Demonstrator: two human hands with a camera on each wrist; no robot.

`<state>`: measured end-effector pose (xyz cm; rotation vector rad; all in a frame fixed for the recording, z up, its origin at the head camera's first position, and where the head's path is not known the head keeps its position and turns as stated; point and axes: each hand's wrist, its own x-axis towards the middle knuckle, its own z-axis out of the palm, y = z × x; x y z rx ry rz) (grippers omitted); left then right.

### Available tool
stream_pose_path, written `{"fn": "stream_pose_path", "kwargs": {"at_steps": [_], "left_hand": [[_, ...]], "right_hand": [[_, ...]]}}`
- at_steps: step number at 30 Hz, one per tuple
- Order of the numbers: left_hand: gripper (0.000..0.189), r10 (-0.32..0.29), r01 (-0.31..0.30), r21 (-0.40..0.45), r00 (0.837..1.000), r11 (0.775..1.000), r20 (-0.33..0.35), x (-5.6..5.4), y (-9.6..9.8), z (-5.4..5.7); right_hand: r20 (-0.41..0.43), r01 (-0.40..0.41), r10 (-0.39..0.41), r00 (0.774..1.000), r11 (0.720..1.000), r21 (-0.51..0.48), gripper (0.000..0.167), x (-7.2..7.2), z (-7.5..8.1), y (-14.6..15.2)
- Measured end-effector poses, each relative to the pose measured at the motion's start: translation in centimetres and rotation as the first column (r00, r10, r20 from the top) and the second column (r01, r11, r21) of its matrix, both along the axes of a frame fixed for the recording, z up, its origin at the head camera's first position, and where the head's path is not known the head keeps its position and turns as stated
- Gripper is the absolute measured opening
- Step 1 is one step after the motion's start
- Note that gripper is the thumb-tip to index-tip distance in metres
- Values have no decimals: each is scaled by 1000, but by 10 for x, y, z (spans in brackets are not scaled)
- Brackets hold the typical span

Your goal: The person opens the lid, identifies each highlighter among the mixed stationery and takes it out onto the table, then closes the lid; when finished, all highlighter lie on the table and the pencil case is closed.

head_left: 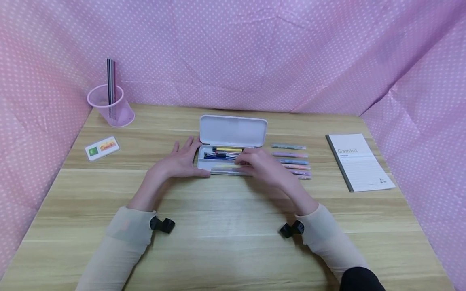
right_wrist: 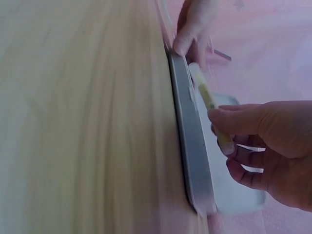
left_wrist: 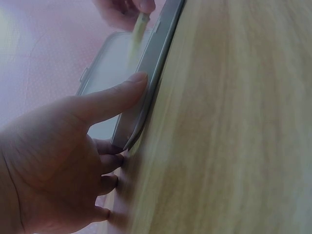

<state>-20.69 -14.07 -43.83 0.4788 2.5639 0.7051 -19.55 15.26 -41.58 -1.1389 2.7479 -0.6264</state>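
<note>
An open pencil case [head_left: 233, 131] lies on the table with its white lid folded back. Inside are a yellow-and-black pencil [head_left: 228, 149] and several dark pens [head_left: 225, 155]. My left hand [head_left: 181, 161] rests on the case's left end, fingers spread, its thumb [left_wrist: 117, 100] against the front wall. Over the front compartment, my right hand [right_wrist: 273, 146] pinches a yellow pen [right_wrist: 206, 95] with a clear end between thumb and fingers. In the head view that pen is partly hidden and hard to make out. Several pastel pens [head_left: 291, 155] lie in a row right of the case.
At the back left stands a pink mesh pen cup [head_left: 123, 115] holding several dark sticks [head_left: 111, 76]. In front of it lies a small white eraser-like block [head_left: 102, 148]. A notebook [head_left: 360, 161] lies at the right. Pink dotted cloth [head_left: 233, 60] borders the table.
</note>
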Motion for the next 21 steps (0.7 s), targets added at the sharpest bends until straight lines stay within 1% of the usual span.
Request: {"fn": "stream_pose_path", "kwargs": {"at_steps": [3,6,9,11,13,16,19,21], "left_hand": [[117,1,-1,-4,1000,1000,2,0,0,1],[116,2,-2,-3,1000,1000,3,0,1,1],[117,4,-4,4,1000,1000,4,0,2,0],[118,5,-5,9,1000,1000,5,0,2,0],[118,7,-7,11,1000,1000,5,0,2,0],[118,8,-9,12,1000,1000,3,1,1,0],[117,13,-13,11,1000,1000,3,1,1,0],[117,14,-14,8,1000,1000,2,1,0,0]], "right_hand": [[8,25,-25,1000,999,-38,16,0,1,19],[38,76,-73,997,993,-90,18,2,3,42],[67,128,-120,990,984,-125,20,6,3,66],[99,153,-140,985,977,-151,21,9,2,82],[109,168,-152,982,972,-162,22,12,0,97],[81,165,-153,985,972,-167,22,17,-3,115],[13,149,-149,989,978,-144,23,21,-6,130],[-14,144,-147,989,981,-132,24,23,-7,137]]}}
